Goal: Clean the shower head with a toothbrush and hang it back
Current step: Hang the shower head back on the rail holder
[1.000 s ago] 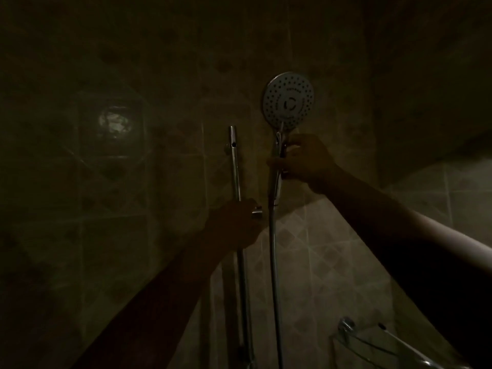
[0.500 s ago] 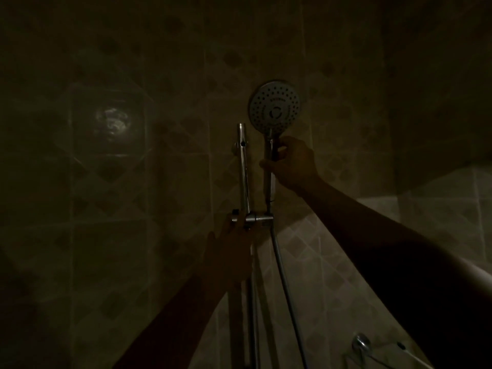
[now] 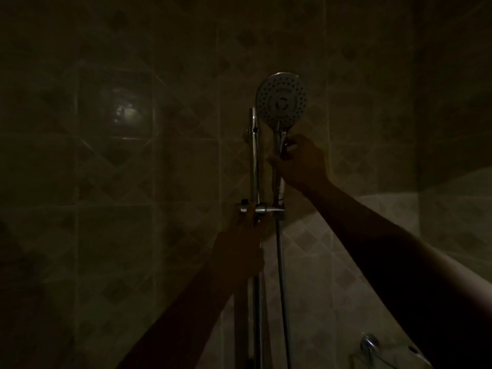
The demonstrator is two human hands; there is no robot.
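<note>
The round chrome shower head (image 3: 281, 98) stands upright with its nozzle face toward me, its handle seated in the holder bracket (image 3: 266, 209) on the vertical slide rail (image 3: 255, 161). My right hand (image 3: 299, 163) is closed around the handle just below the head. My left hand (image 3: 243, 243) sits dark just below the bracket, against the rail; its fingers are hard to make out. The hose (image 3: 281, 288) hangs straight down from the handle. No toothbrush is visible.
The room is very dim. Tiled walls with diamond patterns surround the rail, with a bright reflection (image 3: 123, 111) on the left wall. A glass corner shelf with a chrome fitting (image 3: 368, 343) sits at the lower right.
The shower head moved left and down until its handle sat in the bracket. My left hand slipped from gripping the bracket to just below it. The view shifted slightly.
</note>
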